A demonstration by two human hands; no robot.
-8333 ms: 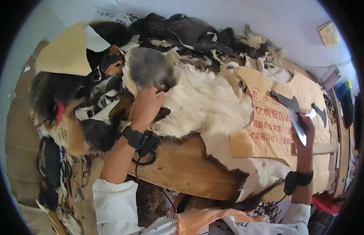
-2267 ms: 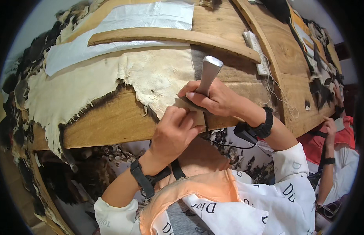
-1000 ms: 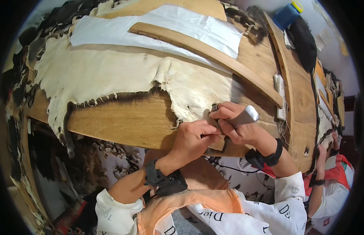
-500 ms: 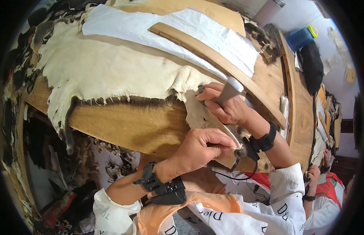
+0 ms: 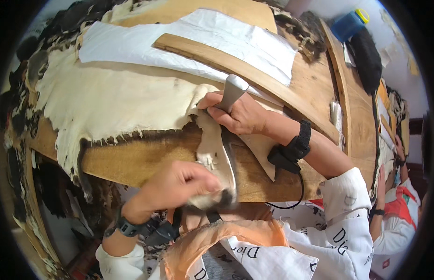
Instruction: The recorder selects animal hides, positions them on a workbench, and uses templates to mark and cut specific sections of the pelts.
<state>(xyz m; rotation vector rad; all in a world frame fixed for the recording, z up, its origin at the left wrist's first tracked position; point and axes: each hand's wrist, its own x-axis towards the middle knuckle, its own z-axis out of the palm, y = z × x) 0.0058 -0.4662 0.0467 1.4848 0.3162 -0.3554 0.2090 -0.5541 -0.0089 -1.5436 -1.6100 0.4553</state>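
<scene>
A large cream hide (image 5: 105, 93) lies flesh side up, with dark fur along its ragged near edge. From its right end a narrow pale strip (image 5: 212, 149) runs toward me, edged in dark fur. My right hand (image 5: 240, 114) is closed round a tool with a grey handle (image 5: 234, 91) that points upward; its working end is hidden. The fingertips are against the fold where the strip joins the hide. My left hand (image 5: 179, 184), smeared by motion, hovers beside the strip's near end, thumb and fingers close together. I cannot tell if it touches the strip.
The hide rests on a wooden board (image 5: 137, 161). Beyond it lie a white sheet (image 5: 189, 37) and a long wooden bar (image 5: 226, 58). A blue container with a yellow rim (image 5: 347, 27) stands at the far right. Another person's hands (image 5: 399, 147) show at the right edge.
My left hand has moved left and away from the strip's near end, which it was pinching. My right hand has shifted left with the grey-handled tool. The strip now hangs straighter toward me.
</scene>
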